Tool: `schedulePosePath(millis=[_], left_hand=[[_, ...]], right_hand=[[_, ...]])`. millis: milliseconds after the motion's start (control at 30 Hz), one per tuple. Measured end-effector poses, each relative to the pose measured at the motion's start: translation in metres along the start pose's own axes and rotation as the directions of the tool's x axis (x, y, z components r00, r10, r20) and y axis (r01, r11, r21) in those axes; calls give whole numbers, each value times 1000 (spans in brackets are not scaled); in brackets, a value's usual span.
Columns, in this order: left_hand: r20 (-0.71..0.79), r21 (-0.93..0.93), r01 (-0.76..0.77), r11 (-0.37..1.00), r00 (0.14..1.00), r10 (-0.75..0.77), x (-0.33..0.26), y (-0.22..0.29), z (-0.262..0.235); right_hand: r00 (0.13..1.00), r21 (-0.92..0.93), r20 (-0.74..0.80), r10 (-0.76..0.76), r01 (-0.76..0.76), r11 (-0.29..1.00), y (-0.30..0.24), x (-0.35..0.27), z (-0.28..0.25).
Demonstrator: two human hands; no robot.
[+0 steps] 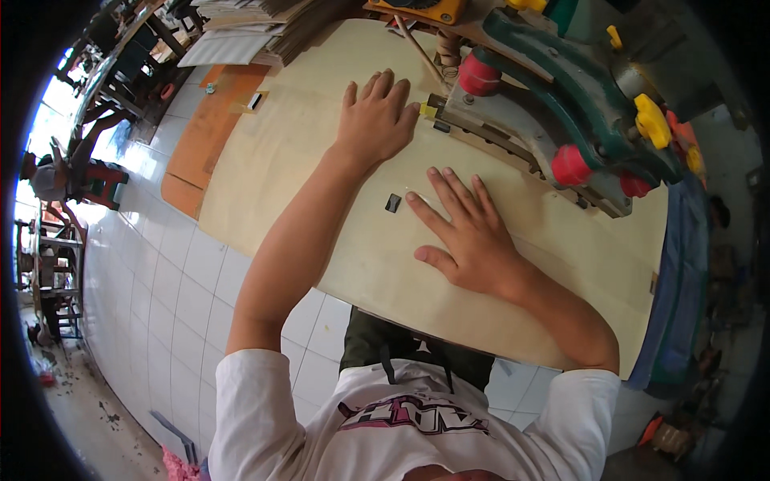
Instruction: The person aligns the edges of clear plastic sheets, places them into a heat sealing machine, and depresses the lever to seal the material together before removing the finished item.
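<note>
A broad pale sheet (289, 176) covers the worktable in front of me. My left hand (375, 120) rests on its far part, fingers spread and pointing away from me, beside the end of a machine's metal rail. Closer in, my right hand (465, 232) lies flat on the sheet with fingers apart. A small dark rectangular piece (393, 203) lies just left of my right index fingertip, apart from it. Neither hand shows anything held. A green machine (561, 88) with red knobs and yellow handles stands beyond my right hand.
An orange-brown board (216, 108) juts out at the left edge of the table. Stacked flat sheets (241, 40) stand at the far left. Blue cloth (682, 280) hangs along the right edge. A person (56, 176) is across the tiled floor (160, 264).
</note>
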State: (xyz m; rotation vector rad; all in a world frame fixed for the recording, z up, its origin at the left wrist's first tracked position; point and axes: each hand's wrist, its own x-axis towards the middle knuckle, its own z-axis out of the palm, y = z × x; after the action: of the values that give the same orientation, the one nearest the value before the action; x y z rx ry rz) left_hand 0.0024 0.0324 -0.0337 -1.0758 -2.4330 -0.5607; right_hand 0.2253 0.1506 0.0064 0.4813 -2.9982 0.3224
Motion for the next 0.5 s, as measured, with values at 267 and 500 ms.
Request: schedulePosePath(millis=[267,500], left_hand=[[58,29,31,999,998,-33,-3,10,-3],[51,-10,62,998,997,-62,-6,11,2]], right_hand=[[1000,13,-17,-8,8,1000,1,2,-2],[1000,-4,-23,-18,18,1000,1,2,-2]])
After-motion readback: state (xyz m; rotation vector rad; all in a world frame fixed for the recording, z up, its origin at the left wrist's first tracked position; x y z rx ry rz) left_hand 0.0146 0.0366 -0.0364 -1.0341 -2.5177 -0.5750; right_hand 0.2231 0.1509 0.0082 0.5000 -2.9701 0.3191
